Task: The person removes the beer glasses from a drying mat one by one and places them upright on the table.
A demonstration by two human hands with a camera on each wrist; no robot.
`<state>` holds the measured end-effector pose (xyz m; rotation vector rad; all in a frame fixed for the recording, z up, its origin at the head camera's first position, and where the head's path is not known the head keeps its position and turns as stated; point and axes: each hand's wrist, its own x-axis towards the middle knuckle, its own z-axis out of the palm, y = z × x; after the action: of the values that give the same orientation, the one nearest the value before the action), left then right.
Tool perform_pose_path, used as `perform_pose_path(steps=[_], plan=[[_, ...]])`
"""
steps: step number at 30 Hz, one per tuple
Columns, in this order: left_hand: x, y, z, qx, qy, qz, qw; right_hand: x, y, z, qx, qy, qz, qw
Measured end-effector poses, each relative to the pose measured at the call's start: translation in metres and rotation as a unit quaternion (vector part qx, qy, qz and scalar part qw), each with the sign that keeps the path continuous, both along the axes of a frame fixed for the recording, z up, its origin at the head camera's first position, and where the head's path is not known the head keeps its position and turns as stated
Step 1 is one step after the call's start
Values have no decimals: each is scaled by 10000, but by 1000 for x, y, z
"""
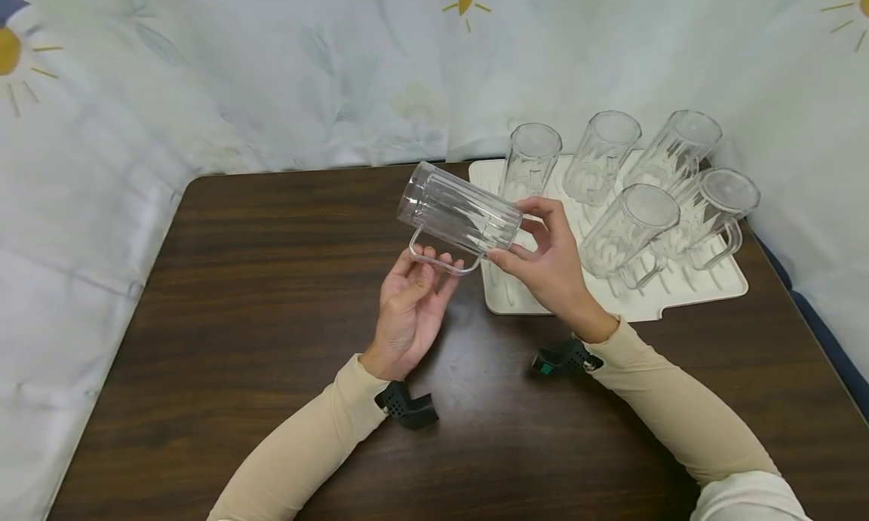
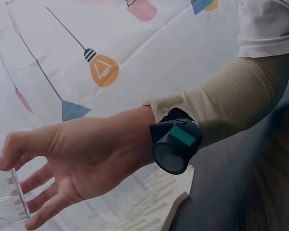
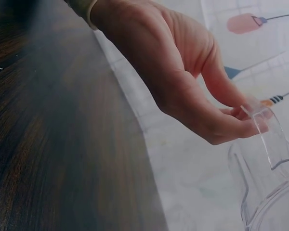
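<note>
A clear ribbed plastic or glass mug (image 1: pixel 462 204) is held sideways above the table, its handle (image 1: pixel 444 266) downward and its left end raised. My left hand (image 1: pixel 414 310) pinches the handle between thumb and fingers; the right wrist view catches this left hand (image 3: pixel 178 82) on the handle (image 3: pixel 273 144) from the side. At the mug's right end, my right hand (image 1: pixel 550 261) grips it with thumb and spread fingers. That same right hand (image 2: pixel 82 159) appears in the left wrist view, holding the edge of the mug (image 2: pixel 5 197).
Several similar clear mugs, including a front mug (image 1: pixel 627 231), stand on a white ribbed drying tray (image 1: pixel 519 298) at the back right. The dark wood table (image 1: pixel 271 317) extends left and in front. A patterned white curtain (image 1: pixel 271 68) hangs behind.
</note>
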<state>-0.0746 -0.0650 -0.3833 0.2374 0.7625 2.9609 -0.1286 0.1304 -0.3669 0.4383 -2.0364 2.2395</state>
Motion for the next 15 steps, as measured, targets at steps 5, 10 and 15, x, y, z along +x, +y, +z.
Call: perform_pose_path(steps=[5, 10, 15], plan=[[-1, 0, 3, 70, 17, 92, 9999, 0, -2, 2, 23, -36, -33, 10000], [-2, 2, 6, 115, -104, 210, 9997, -1, -3, 4, 20, -6, -28, 10000], [-3, 4, 9, 182, -195, 367, 9990, -2, -3, 5, 94, 7, -11, 10000]])
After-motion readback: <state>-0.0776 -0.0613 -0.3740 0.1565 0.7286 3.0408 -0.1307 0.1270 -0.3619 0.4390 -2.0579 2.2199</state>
